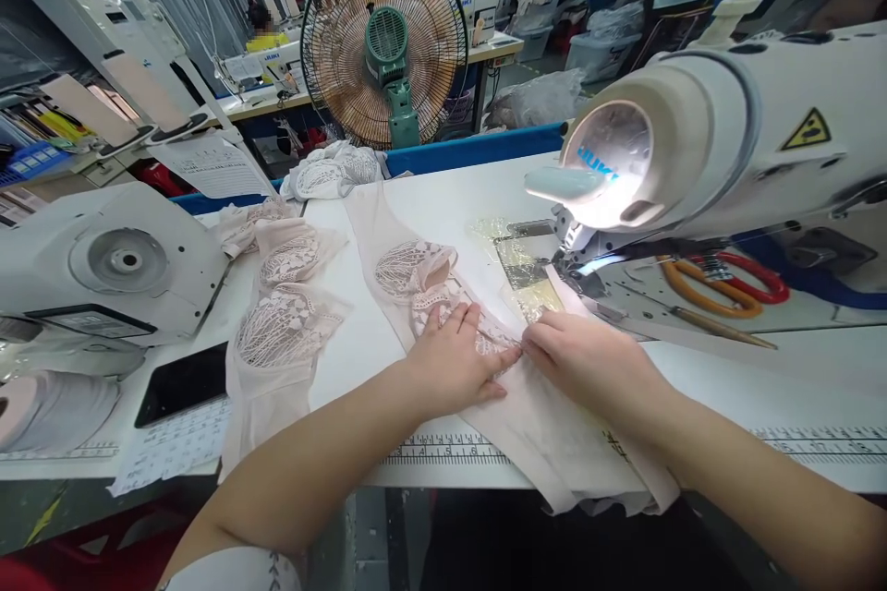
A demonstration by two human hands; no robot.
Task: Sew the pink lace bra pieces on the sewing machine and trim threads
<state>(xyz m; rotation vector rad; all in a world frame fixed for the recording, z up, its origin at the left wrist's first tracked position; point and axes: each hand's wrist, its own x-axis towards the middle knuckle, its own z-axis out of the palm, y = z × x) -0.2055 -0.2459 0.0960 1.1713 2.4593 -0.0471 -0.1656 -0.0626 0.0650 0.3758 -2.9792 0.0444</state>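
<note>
A pale pink lace bra (398, 272) lies across the white table in front of the sewing machine (665, 138). Spread flat on its lace cup is my left hand (454, 355), fingers apart. My right hand (589, 355) pinches the bra's edge close to the left fingertips, just short of the machine's needle area. From there the bra's plain fabric (547, 443) hangs over the table's front edge. A narrow pink strip (565, 291) runs from the needle area toward the right hand. The exact spot under the right fingertips is hidden.
More lace bras (281, 323) lie to the left, beside a black phone (184, 383) and a second machine (125, 259). Orange-and-red-handled scissors (721, 284) rest at the right. A large fan (384, 42) stands beyond the table. Other people sit farther back.
</note>
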